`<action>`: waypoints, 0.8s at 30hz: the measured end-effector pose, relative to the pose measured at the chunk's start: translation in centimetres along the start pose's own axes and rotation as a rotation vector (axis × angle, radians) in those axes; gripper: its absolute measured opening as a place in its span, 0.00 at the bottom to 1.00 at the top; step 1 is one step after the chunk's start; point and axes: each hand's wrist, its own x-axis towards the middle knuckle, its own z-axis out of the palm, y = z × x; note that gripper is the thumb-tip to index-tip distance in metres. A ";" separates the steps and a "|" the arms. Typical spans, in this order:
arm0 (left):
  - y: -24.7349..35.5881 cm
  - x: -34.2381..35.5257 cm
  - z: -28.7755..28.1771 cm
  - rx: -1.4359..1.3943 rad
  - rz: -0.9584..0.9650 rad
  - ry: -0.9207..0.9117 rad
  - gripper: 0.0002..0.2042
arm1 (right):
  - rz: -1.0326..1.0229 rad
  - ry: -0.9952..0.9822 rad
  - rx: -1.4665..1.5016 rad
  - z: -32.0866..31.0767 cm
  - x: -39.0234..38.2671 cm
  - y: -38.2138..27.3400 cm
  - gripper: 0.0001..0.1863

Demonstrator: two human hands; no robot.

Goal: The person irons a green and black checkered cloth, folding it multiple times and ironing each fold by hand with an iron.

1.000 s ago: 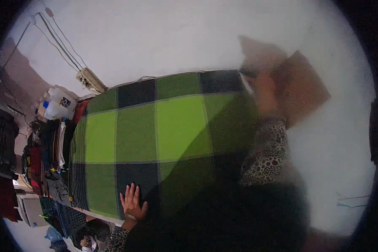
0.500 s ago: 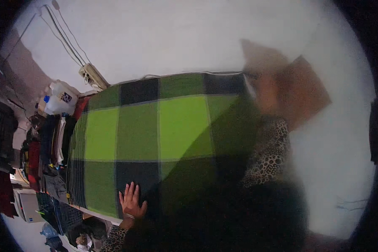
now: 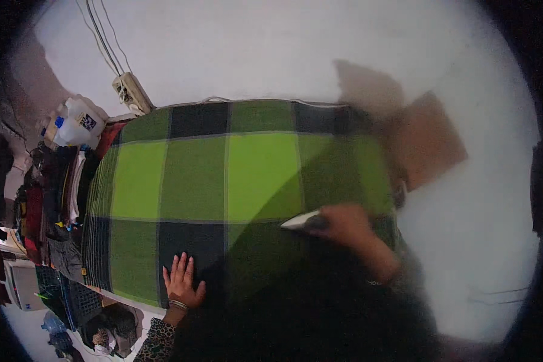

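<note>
Left hand [image 3: 181,282] is laid flat, fingers spread, on a dark square of the green-and-black checked cloth [image 3: 223,181] at its near edge; nothing is gripped, the cloth is only pinned down. Right hand [image 3: 344,223] is blurred, closed round the dark handle of an iron [image 3: 301,221], whose pale pointed sole faces left on the cloth, roughly mid-right. How tightly the handle is gripped cannot be told through the blur.

Step in hand, as judged: cloth is being pressed, iron on the right-hand part, left hand used as anchor.

Next move, as judged: iron to be drawn left across the bright green squares, cloth kept taut, left-hand fingers kept out of the path.

Cloth is spread flat over a white surface [image 3: 283,54]. At left, a pile of folded clothes [image 3: 48,199] sits beside it. Further off, a white plastic jug [image 3: 78,123], then a power strip [image 3: 133,92] with cables running up.
</note>
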 end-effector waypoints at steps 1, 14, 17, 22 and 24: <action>-0.2 -0.2 0.3 0.002 -0.008 -0.004 0.35 | -0.061 0.015 -0.012 0.1 0.9 -1.0 0.21; 0.6 0.8 -1.6 0.003 -0.087 -0.138 0.35 | -0.019 0.489 -0.173 -8.4 27.8 -3.2 0.29; 0.4 0.5 -1.5 -0.012 -0.070 -0.147 0.35 | 0.010 0.380 -0.157 -8.4 29.2 -3.4 0.29; 0.6 -0.5 -1.6 -0.062 -0.113 -0.117 0.35 | -0.355 0.400 -0.151 -5.2 25.6 -8.0 0.31; 0.3 0.6 -1.8 -0.054 -0.084 -0.149 0.34 | -0.398 0.227 -0.181 -6.0 22.9 -10.7 0.30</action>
